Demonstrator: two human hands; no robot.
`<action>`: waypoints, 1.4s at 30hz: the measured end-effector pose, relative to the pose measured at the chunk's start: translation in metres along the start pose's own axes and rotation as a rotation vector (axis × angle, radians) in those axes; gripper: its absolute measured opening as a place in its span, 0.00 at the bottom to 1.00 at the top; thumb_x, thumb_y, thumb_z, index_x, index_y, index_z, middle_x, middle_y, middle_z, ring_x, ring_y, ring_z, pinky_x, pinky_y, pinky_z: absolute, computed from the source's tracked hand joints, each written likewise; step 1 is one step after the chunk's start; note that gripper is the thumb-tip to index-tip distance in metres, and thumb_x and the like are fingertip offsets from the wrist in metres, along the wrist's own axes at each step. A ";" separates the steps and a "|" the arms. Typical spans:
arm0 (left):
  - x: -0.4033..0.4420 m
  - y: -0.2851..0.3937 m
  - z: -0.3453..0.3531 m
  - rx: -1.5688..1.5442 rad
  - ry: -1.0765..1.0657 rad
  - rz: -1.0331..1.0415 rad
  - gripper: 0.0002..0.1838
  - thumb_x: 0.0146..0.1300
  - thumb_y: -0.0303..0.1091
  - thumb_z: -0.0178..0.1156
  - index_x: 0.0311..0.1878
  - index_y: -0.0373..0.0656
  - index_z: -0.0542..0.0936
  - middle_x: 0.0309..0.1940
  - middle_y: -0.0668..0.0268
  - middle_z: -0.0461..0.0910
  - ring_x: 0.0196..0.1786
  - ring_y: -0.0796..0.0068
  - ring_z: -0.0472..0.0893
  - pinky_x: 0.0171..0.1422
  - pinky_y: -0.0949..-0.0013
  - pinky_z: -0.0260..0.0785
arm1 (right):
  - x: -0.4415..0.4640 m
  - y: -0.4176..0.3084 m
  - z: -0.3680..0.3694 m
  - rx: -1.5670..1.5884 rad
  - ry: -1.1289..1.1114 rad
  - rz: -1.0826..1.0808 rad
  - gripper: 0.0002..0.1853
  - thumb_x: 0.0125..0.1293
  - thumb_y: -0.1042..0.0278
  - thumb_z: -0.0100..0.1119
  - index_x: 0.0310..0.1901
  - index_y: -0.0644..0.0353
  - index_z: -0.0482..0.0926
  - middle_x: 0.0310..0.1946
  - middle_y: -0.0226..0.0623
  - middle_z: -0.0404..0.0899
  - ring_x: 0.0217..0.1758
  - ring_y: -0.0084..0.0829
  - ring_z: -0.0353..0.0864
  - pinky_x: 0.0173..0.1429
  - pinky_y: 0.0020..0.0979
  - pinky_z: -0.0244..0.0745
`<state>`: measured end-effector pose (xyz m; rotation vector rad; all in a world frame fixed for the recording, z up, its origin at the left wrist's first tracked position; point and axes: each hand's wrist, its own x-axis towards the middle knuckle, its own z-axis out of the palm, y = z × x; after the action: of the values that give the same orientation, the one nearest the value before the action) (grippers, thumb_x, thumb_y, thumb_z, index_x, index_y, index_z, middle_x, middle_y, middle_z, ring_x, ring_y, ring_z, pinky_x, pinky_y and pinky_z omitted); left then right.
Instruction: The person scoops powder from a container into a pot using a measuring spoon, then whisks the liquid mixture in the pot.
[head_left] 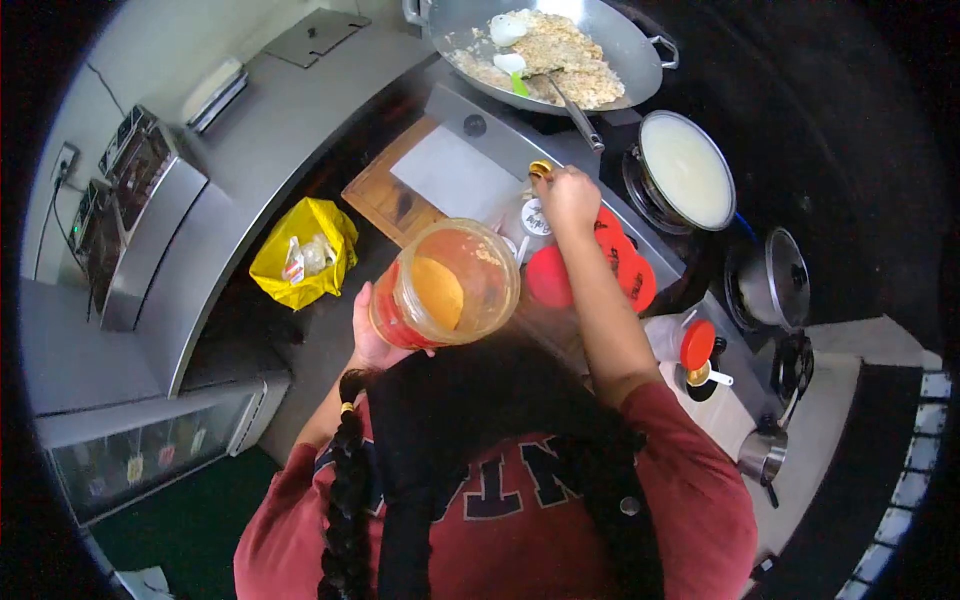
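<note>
My left hand (372, 330) is wrapped round the side of a wide clear plastic jar (490, 315). The jar is lidless and tilted, with orange-yellow powder (438, 290) inside. Farther forward, the closed fingers of my right hand (570, 200) grip a small gold-coloured spoon (540, 168), partly hidden by the fingers. Below that hand stands a container with a white, handwritten label on top (535, 217). Several red-lidded jars (630, 275) crowd beside my right forearm, which hides part of them.
A large wok (645, 75) of rice with a ladle is at the back. Right of it are a pot of whitish liquid (685, 165) and a lidded pot (785, 280). A wooden board (370, 190) and a yellow bag (300, 285) lie left. A steel counter (270, 130) curves along the left.
</note>
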<state>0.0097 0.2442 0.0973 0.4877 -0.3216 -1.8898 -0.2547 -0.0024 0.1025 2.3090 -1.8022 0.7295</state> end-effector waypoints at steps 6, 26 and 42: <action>0.028 0.022 0.001 0.033 -0.067 -0.075 0.46 0.66 0.75 0.30 0.73 0.48 0.63 0.60 0.51 0.76 0.52 0.47 0.83 0.36 0.51 0.81 | -0.005 0.002 -0.025 0.051 0.230 -0.017 0.10 0.55 0.58 0.67 0.27 0.56 0.84 0.27 0.39 0.81 0.34 0.42 0.82 0.40 0.43 0.78; 0.116 0.023 0.015 0.103 -0.038 -0.340 0.46 0.64 0.78 0.31 0.71 0.51 0.66 0.57 0.52 0.78 0.44 0.48 0.84 0.25 0.54 0.78 | -0.081 0.030 -0.199 0.410 0.538 0.287 0.05 0.51 0.77 0.73 0.31 0.63 0.87 0.19 0.31 0.74 0.23 0.23 0.72 0.28 0.27 0.66; 0.127 -0.046 0.024 0.025 -0.185 -0.552 0.52 0.60 0.82 0.31 0.75 0.51 0.62 0.63 0.50 0.74 0.54 0.49 0.80 0.31 0.62 0.76 | -0.055 0.173 -0.091 0.828 -0.277 0.632 0.11 0.58 0.63 0.73 0.32 0.64 0.88 0.23 0.29 0.84 0.24 0.20 0.76 0.30 0.28 0.72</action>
<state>-0.0794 0.1422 0.0753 0.4487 -0.3569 -2.4791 -0.4539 0.0319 0.1239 2.2991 -2.8288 1.5550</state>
